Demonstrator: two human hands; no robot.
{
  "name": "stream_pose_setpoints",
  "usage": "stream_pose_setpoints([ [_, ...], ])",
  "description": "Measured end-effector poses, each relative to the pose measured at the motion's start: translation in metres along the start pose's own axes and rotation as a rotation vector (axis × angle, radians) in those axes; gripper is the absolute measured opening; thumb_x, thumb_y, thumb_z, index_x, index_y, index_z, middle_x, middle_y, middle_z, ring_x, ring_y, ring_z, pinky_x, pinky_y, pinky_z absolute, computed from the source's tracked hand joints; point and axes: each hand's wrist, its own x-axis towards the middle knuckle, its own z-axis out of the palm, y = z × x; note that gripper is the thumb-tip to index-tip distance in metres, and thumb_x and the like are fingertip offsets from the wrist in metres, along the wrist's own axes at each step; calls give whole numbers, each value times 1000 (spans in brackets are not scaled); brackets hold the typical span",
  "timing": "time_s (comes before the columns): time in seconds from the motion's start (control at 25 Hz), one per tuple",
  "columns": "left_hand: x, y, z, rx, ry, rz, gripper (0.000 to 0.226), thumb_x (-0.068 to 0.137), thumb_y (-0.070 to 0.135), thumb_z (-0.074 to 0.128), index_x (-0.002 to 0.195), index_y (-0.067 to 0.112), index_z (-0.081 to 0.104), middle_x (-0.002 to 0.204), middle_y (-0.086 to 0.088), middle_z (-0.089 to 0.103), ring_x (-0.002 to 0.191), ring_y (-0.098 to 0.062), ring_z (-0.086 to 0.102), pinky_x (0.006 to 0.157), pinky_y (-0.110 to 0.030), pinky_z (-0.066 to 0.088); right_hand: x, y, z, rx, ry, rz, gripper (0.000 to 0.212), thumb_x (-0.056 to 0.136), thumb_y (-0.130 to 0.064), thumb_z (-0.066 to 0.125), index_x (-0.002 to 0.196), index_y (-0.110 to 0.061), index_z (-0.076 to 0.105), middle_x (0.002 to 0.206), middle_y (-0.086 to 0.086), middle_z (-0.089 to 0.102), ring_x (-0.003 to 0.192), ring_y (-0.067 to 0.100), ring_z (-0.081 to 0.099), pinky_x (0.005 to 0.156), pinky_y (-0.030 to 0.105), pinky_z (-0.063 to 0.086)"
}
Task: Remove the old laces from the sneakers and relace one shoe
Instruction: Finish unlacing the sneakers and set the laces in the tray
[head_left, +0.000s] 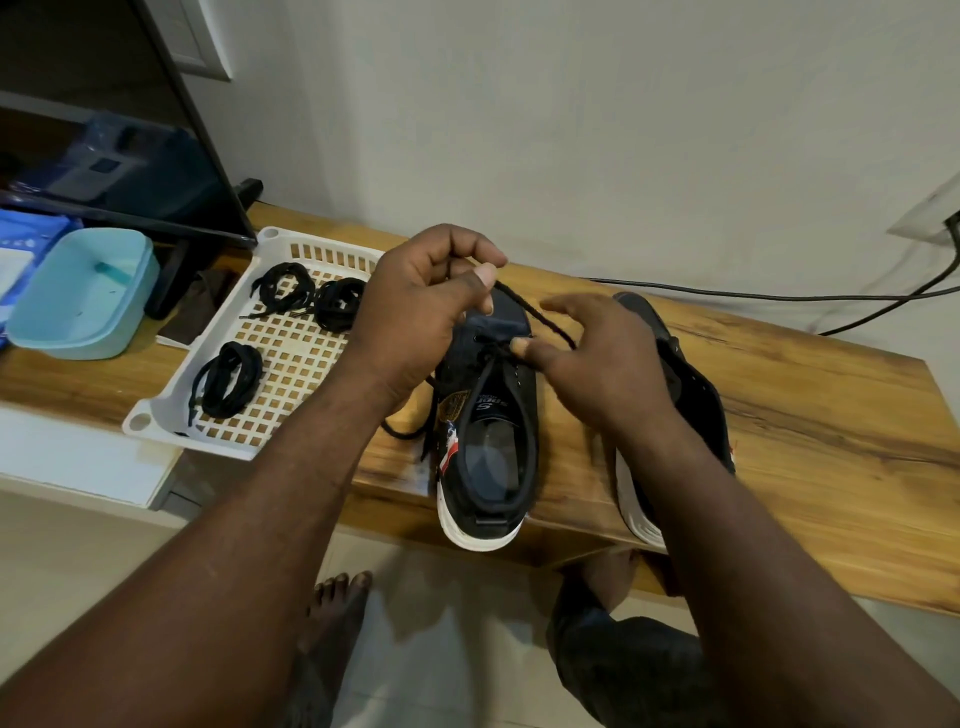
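Seen from a head-worn camera: a person's left hand (415, 312) and right hand (597, 364), with the left forearm (249, 519) and right forearm (727, 519) bare to the frame's edge. Below, a bare foot (337, 603) and a leg in dark cloth (623, 670), possibly denim.

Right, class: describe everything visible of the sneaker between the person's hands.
The sneaker has a dark fabric upper, white sole and a red, white and blue side patch. It stands upright on the wooden bench, toe to the wall, heel over the front edge. A black lace runs only through the eyelets nearest the toe; the others are empty. The left hand pinches one lace strand; the thumb of the right hand touches the crossing.
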Motion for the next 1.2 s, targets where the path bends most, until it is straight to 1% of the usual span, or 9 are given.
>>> stream_pose_setpoints([
  [0.16, 1, -1, 1, 31, -18, 0, 15, 101, 6, 62, 107, 18, 70, 74, 2, 68, 75, -7, 65, 69, -18, 48, -7, -27, 2, 2, 195, -362, 24, 95, -34, 69, 115, -28, 79, 122, -9, 75, 119, 23, 63, 95, 46, 53],
  [0.28, 1, -1, -5, 8, 14, -4, 15, 100, 6, 63, 108, 17, 71, 75, -1, 67, 74, -10, 61, 69, -20, 48, 4, -7, -1, -4, 249, -46, 19, 99, -31, 66, 100, -22, 82, 97, -1, 80, 93, 24, 71, 85, 41, 58],
  [0.4, 2, -2, -10, -15, 53, -17, 14, 100, 5, 62, 108, 11, 72, 79, -5, 66, 74, -9, 59, 69, -21, 48, 9, 12, 1, -70, 93, 185, 22, 97, -35, 67, 111, -23, 79, 107, 4, 78, 95, 26, 70, 87, 43, 61],
  [0.52, 1, -3, -7, 40, 6, -19, 13, 101, 6, 62, 108, 10, 72, 80, -7, 67, 75, -10, 62, 71, -24, 51, -1, -8, 7, -28, 73, -91, 44, 92, -42, 72, 134, -31, 68, 135, -6, 70, 127, 23, 60, 105, 46, 52],
  [0.6, 0, -4, -5, 73, -37, -2, 13, 101, 5, 62, 107, 12, 71, 80, -5, 69, 73, -8, 65, 70, -25, 53, -4, -25, 7, -44, 126, -294, 34, 94, -40, 70, 127, -33, 73, 127, -12, 73, 124, 20, 61, 101, 45, 51],
  [0.76, -1, -8, -10, 194, -56, 7, 13, 101, 8, 64, 107, 15, 73, 81, -2, 73, 81, -19, 70, 73, -37, 60, 3, -13, 2, -3, 268, -61, 18, 96, -32, 69, 106, -27, 82, 101, -8, 80, 96, 17, 72, 85, 35, 57],
  [0.96, 0, -12, -15, 282, -41, -38, 14, 103, 12, 62, 106, 19, 75, 80, 0, 74, 76, -10, 68, 73, -33, 58, 6, -5, -1, 29, 318, 49, 19, 97, -33, 69, 110, -25, 81, 108, -9, 78, 93, 10, 69, 81, 28, 53],
  [1.08, 0, -8, -15, 89, -49, -80, 16, 104, 9, 59, 105, 14, 74, 78, 0, 72, 69, -8, 63, 69, -26, 54, 7, -4, -2, 34, 334, 98, 14, 98, -32, 69, 103, -26, 81, 95, -11, 75, 79, 3, 61, 71, 22, 45],
  [1.2, -1, 2, -16, -414, -135, -163, 19, 105, 12, 52, 106, 11, 71, 85, -3, 72, 72, -16, 62, 75, -29, 53, 5, -6, 0, 43, 292, 123, 13, 97, -32, 68, 99, -28, 80, 84, -14, 73, 78, 3, 64, 68, 23, 49],
])
